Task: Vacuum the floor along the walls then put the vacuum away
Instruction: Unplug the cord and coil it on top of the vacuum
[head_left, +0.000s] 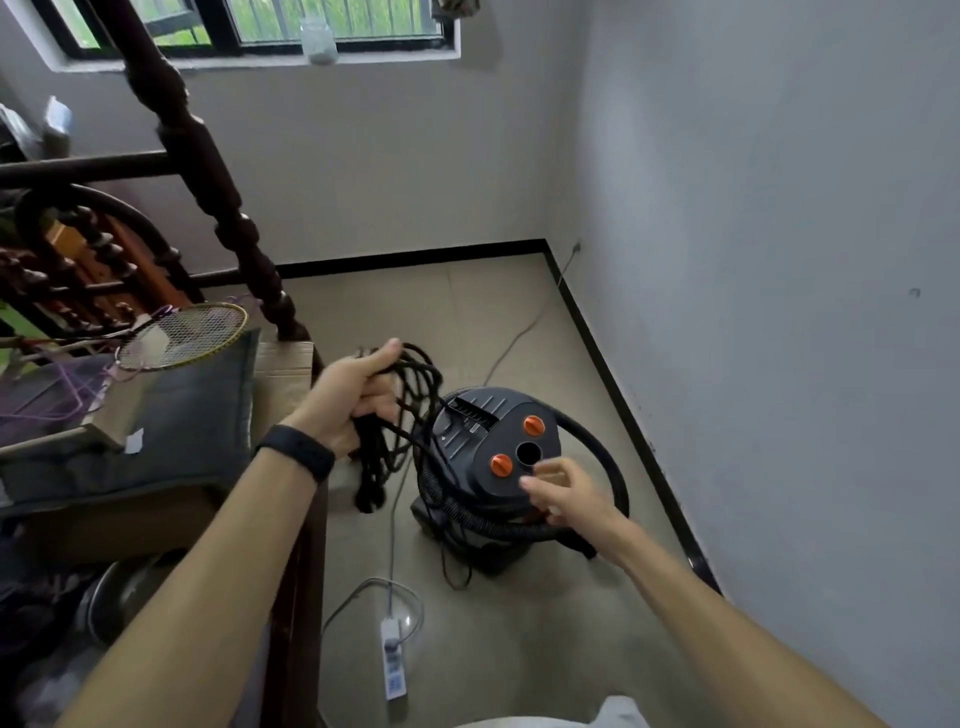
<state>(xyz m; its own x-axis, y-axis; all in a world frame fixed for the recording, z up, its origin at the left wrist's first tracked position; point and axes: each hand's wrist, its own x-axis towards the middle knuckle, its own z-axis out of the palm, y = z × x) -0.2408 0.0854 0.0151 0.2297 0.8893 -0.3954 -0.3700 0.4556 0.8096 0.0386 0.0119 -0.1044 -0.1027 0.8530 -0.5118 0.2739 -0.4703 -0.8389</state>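
A black canister vacuum with two orange knobs on its lid stands on the beige floor near the right wall. Its ribbed black hose loops around the body. My left hand, with a black band on the wrist, is shut on a coiled bundle of black power cord held up left of the vacuum; loops hang down below the hand. My right hand hovers at the near edge of the vacuum's lid, fingers apart, holding nothing.
A white power strip with a grey cable lies on the floor in front of the vacuum. A dark wooden bedpost, a grey cushion and a badminton racket crowd the left. A black skirting board runs along the walls.
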